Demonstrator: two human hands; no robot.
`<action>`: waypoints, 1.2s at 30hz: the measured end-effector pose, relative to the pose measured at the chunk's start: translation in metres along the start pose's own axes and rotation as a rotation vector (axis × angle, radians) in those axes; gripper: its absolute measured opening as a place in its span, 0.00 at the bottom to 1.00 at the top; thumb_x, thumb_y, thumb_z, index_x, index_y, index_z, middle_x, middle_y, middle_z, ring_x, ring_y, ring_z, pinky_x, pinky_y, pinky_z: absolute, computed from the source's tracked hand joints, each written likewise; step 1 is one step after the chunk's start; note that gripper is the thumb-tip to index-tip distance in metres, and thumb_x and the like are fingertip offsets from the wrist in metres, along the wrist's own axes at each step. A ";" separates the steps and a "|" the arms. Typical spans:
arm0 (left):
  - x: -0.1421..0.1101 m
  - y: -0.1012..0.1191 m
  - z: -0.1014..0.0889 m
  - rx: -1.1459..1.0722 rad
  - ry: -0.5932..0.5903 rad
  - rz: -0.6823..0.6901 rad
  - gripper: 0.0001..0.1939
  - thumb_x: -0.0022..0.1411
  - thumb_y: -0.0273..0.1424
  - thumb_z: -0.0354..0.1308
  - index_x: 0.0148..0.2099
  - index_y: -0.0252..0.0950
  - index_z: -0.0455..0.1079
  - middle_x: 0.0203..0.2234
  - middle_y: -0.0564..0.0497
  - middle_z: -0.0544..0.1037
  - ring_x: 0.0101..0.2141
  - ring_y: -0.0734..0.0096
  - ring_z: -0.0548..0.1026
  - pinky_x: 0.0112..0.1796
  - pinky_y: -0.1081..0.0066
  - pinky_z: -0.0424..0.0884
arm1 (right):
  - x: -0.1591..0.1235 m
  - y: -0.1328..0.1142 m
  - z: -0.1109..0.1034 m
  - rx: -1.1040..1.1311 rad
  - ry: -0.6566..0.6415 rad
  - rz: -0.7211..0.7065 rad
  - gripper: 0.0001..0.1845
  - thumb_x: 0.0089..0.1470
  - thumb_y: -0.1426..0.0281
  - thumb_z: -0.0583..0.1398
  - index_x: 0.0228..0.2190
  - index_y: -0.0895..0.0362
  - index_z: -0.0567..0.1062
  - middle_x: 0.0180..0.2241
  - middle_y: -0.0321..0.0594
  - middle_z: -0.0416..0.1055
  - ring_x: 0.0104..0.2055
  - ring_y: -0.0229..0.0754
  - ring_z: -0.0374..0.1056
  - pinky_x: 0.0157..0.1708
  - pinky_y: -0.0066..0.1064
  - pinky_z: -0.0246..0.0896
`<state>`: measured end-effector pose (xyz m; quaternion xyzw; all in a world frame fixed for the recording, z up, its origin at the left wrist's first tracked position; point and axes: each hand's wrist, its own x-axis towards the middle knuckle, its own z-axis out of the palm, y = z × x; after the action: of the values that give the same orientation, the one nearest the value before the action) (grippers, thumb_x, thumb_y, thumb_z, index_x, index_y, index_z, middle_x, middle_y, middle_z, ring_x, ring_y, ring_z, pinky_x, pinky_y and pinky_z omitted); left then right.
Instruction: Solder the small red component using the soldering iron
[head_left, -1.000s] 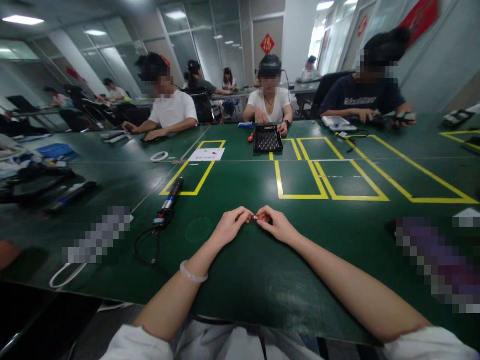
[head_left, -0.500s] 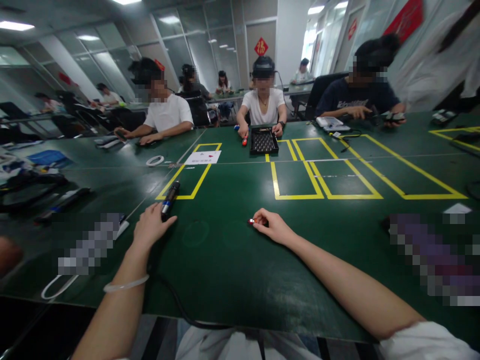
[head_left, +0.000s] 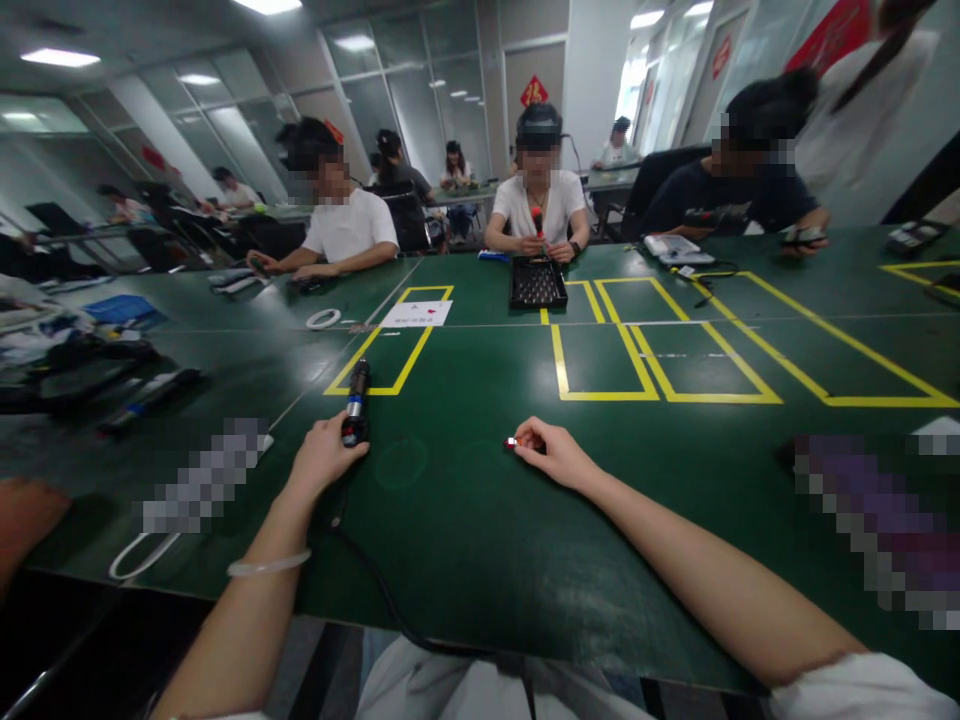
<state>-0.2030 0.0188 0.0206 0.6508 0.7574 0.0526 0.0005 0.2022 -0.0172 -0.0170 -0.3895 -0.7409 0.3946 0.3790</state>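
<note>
My left hand [head_left: 321, 455] is closed on the near end of a black flashlight [head_left: 358, 392], a slim cylinder with silver and blue bands. It lies on the green table, its far end reaching the yellow tape outline on the left. My right hand [head_left: 559, 452] rests on the table with thumb and fingers pinched together. A small red and white piece [head_left: 511, 442] sticks out from the fingertips; it is too small to name. The two hands are well apart.
Opposite, a person holds a red-handled tool [head_left: 537, 220] over a black tray [head_left: 538, 290]. A paper sheet [head_left: 416, 314] lies in the left tape outline. A white tape ring [head_left: 323, 319] is nearby. Blurred-out objects lie at left and right; a black cable [head_left: 379, 580] runs to the front edge.
The flashlight has swung more upright in view, its near end now showing at my left fingers. The right hand keeps its pinch. The person opposite has raised the red-handled tool over the tray.
</note>
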 end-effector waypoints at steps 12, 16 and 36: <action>-0.034 0.127 0.004 0.025 0.011 0.280 0.35 0.56 0.43 0.54 0.63 0.35 0.56 0.48 0.39 0.68 0.46 0.52 0.69 0.41 0.62 0.69 | 0.001 0.000 0.000 -0.038 0.003 -0.012 0.06 0.56 0.69 0.59 0.37 0.57 0.70 0.30 0.36 0.71 0.30 0.36 0.66 0.33 0.28 0.62; -0.048 0.169 0.006 0.022 0.028 0.393 0.34 0.56 0.42 0.55 0.62 0.36 0.56 0.46 0.40 0.68 0.45 0.54 0.68 0.38 0.65 0.69 | 0.001 0.004 0.001 -0.074 0.067 -0.013 0.06 0.56 0.69 0.59 0.37 0.57 0.70 0.30 0.36 0.71 0.30 0.37 0.66 0.33 0.28 0.62; -0.075 0.217 0.015 -0.108 0.049 0.604 0.31 0.56 0.37 0.56 0.61 0.37 0.56 0.45 0.41 0.68 0.45 0.54 0.67 0.41 0.62 0.66 | 0.005 0.009 0.005 -0.441 0.092 -0.030 0.08 0.51 0.75 0.61 0.34 0.55 0.69 0.30 0.36 0.69 0.33 0.41 0.64 0.35 0.32 0.55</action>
<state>0.0239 -0.0223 0.0183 0.8441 0.5257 0.1060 0.0012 0.1986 -0.0103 -0.0257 -0.4697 -0.7968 0.1993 0.3237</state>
